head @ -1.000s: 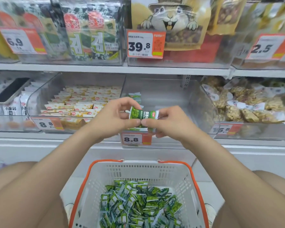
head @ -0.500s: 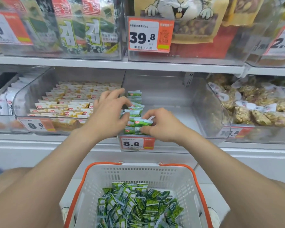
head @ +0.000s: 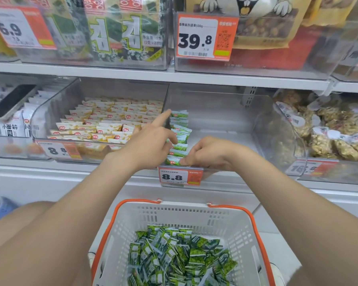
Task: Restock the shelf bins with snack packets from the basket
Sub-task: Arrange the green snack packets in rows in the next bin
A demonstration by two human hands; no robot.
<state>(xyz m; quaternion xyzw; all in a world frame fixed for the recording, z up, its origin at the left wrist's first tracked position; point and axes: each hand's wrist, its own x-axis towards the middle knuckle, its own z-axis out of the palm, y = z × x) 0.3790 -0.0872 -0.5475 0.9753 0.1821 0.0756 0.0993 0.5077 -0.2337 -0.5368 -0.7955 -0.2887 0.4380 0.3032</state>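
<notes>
Head view is showing a clear shelf bin (head: 225,124) holding one row of green snack packets (head: 179,129) along its left wall (row running front to back, each packet on edge, long axis crosswise). The left hand (head: 151,143) is resting against the row, index finger outstretched. The right hand (head: 211,153) is pinching the front packet (head: 173,161). More green packets are lying heaped in the white basket (head: 194,215).

Left grip (head: 151,145) points its forefinger forward; right grip (head: 211,153) curls.

Tag (head: 180,177) on bin (head: 221,137): 8.8; upper tag (head: 207,36): 39.8.
</notes>
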